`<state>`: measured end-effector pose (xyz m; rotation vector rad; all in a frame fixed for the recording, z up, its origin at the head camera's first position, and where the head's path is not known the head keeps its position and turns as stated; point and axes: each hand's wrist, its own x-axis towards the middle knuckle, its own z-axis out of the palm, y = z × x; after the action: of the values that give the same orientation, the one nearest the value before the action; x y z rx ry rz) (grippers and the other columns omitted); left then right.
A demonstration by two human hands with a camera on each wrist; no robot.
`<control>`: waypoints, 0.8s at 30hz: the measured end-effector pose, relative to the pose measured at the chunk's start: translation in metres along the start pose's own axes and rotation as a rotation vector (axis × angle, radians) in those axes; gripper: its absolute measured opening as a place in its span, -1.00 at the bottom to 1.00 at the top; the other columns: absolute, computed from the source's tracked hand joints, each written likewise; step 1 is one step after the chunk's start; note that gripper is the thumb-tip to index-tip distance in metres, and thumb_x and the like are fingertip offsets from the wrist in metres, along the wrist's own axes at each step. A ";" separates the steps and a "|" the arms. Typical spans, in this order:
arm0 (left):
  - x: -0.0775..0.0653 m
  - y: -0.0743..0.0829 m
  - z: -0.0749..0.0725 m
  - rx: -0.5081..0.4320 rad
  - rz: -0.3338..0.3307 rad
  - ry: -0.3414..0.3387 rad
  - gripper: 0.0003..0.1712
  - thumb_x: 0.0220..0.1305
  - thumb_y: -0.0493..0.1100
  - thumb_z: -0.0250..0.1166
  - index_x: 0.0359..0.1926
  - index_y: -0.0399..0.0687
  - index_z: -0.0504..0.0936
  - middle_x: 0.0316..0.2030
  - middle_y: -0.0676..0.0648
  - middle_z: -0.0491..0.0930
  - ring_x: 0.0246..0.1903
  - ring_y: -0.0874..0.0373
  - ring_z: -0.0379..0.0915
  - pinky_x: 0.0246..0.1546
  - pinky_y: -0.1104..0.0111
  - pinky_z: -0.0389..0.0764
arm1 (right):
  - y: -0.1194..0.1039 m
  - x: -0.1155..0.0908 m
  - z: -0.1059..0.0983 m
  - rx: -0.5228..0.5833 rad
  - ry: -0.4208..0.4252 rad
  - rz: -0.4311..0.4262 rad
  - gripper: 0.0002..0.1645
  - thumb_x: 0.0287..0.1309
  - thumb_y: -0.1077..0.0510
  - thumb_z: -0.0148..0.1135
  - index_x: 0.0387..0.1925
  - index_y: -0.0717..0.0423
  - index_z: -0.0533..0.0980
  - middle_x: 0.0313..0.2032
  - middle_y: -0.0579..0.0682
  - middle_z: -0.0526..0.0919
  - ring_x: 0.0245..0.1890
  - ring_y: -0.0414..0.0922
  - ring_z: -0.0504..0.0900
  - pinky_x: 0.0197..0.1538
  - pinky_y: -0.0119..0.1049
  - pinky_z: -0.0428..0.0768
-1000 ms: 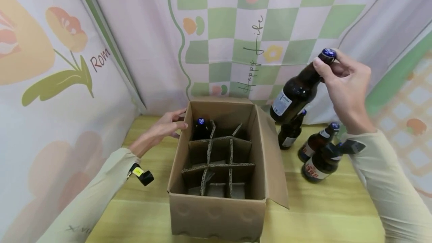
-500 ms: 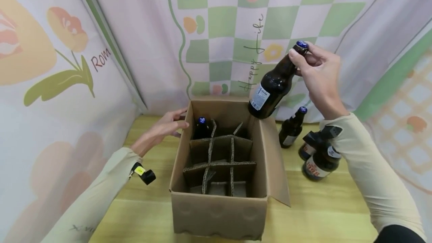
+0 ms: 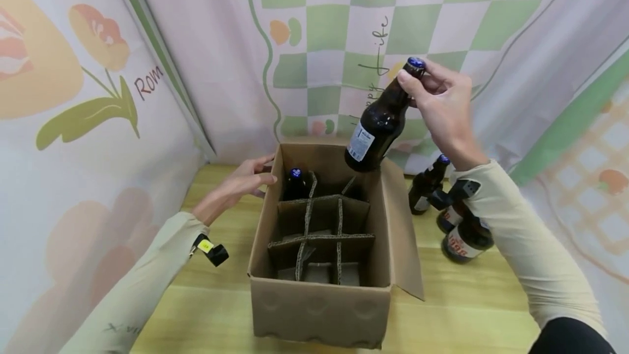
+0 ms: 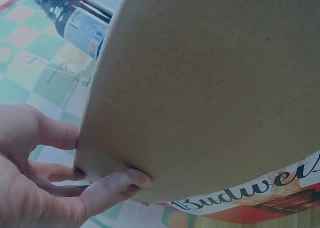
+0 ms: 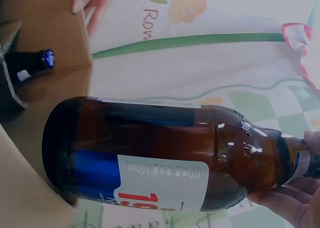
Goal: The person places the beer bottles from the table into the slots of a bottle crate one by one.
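Note:
My right hand (image 3: 444,105) grips a brown glass beer bottle (image 3: 375,130) by its neck, just under the blue cap. The bottle tilts, its base over the back right corner of an open cardboard box (image 3: 319,310). In the right wrist view the bottle (image 5: 165,133) shows a blue and white label. My left hand (image 3: 241,183) holds the box's back left side, the thumb at the rim; in the left wrist view thumb and fingers pinch the cardboard (image 4: 200,88) at its corner. Inside the box, another blue-capped bottle (image 3: 296,183) stands in the back left compartment.
Crossed cardboard dividers (image 3: 321,238) split the box into compartments. A flap (image 3: 405,245) hangs out on its right. Beyond it, three more bottles stand on the wooden table (image 3: 442,310), the nearest bottle (image 3: 464,245) partly behind my right sleeve. A printed curtain (image 3: 329,31) hangs behind.
My right hand has carried the bottle leftward, from above the standing bottles to the box's back right corner. The left hand keeps its hold on the box.

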<state>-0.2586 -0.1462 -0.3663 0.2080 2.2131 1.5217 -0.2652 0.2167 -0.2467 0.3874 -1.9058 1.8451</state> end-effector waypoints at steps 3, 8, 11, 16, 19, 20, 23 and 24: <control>0.000 -0.001 0.002 0.000 -0.004 0.007 -0.06 0.42 -0.32 0.20 0.68 -0.09 -0.05 0.58 -0.39 0.07 0.29 -0.26 0.44 -0.05 0.25 0.78 | 0.007 -0.004 0.008 -0.085 -0.030 -0.002 -0.52 0.22 0.14 0.53 0.16 0.16 0.69 -0.20 -0.09 0.85 -0.22 -0.18 0.81 -0.10 -0.43 0.78; 0.000 0.000 0.008 -0.013 0.001 -0.009 -0.05 0.39 -0.36 0.19 0.68 -0.13 -0.06 0.56 -0.42 0.10 0.27 -0.29 0.46 -0.07 0.24 0.80 | 0.020 -0.009 0.019 -0.239 -0.071 -0.021 -0.51 0.25 0.08 0.51 0.15 0.21 0.68 -0.23 -0.11 0.86 -0.26 -0.32 0.80 -0.14 -0.53 0.75; -0.002 -0.001 0.010 -0.020 0.002 -0.006 -0.04 0.39 -0.37 0.19 0.68 -0.13 -0.06 0.57 -0.42 0.09 0.27 -0.29 0.46 -0.08 0.24 0.80 | 0.026 -0.010 0.027 -0.296 -0.093 -0.026 -0.53 0.25 0.06 0.51 0.10 0.23 0.70 -0.20 -0.01 0.86 -0.26 -0.36 0.79 -0.17 -0.57 0.72; -0.004 -0.001 0.008 -0.001 0.000 0.016 -0.05 0.39 -0.35 0.20 0.68 -0.12 -0.03 0.58 -0.41 0.07 0.24 -0.28 0.48 -0.11 0.25 0.80 | 0.037 -0.010 0.041 -0.332 -0.168 -0.043 -0.54 0.25 0.05 0.51 0.08 0.24 0.70 -0.15 0.15 0.84 -0.26 -0.35 0.78 -0.14 -0.54 0.73; -0.003 -0.001 0.007 0.002 0.000 0.014 -0.05 0.39 -0.34 0.20 0.68 -0.10 -0.03 0.58 -0.40 0.07 0.24 -0.27 0.48 -0.11 0.26 0.80 | 0.043 -0.011 0.047 -0.355 -0.221 -0.057 -0.55 0.27 0.05 0.49 0.09 0.22 0.70 -0.13 0.16 0.83 -0.26 -0.36 0.78 -0.13 -0.55 0.72; -0.002 0.000 0.007 -0.001 -0.001 0.013 -0.05 0.38 -0.34 0.21 0.68 -0.09 -0.02 0.58 -0.39 0.07 0.24 -0.26 0.48 -0.10 0.26 0.80 | 0.046 -0.011 0.048 -0.367 -0.237 -0.071 -0.57 0.28 0.05 0.48 0.08 0.21 0.71 -0.13 0.16 0.83 -0.25 -0.36 0.78 -0.13 -0.55 0.72; 0.001 0.000 0.006 -0.006 0.003 0.004 -0.04 0.38 -0.33 0.22 0.68 -0.09 -0.02 0.58 -0.39 0.09 0.25 -0.25 0.48 -0.10 0.25 0.80 | 0.052 -0.012 0.053 -0.415 -0.280 -0.107 -0.68 0.30 0.07 0.46 -0.03 0.20 0.73 -0.21 0.14 0.84 -0.32 -0.32 0.76 -0.22 -0.57 0.67; 0.002 0.000 0.006 -0.006 0.002 0.002 -0.04 0.37 -0.33 0.22 0.68 -0.09 -0.02 0.58 -0.39 0.09 0.25 -0.25 0.48 -0.10 0.25 0.80 | 0.054 -0.013 0.054 -0.430 -0.291 -0.120 -0.70 0.30 0.08 0.47 -0.05 0.20 0.73 -0.22 0.13 0.84 -0.32 -0.30 0.76 -0.24 -0.56 0.67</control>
<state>-0.2575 -0.1400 -0.3683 0.2077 2.2104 1.5298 -0.2880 0.1648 -0.2998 0.6309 -2.3449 1.3081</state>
